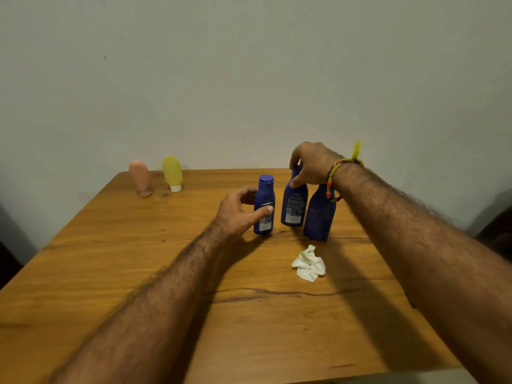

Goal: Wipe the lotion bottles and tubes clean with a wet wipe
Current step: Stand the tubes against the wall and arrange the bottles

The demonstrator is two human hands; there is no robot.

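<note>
Three dark blue lotion bottles stand close together on the wooden table (138, 273). My left hand (238, 210) curls round the small left bottle (264, 209), thumb on its front and fingers behind it. My right hand (310, 164) grips the top of the middle bottle (295, 206) from above, hiding its cap. The right bottle (318, 217) stands untouched under my right wrist. A crumpled white wet wipe (309, 263) lies on the table in front of the bottles. A peach tube (140, 177) and a yellow tube (172, 173) stand on their caps at the far left.
The table's far edge meets a plain pale wall (249, 79). A long dark crack (277, 293) runs across the tabletop nearer to me. Dark shapes show at the frame's left and right edges, beyond the table.
</note>
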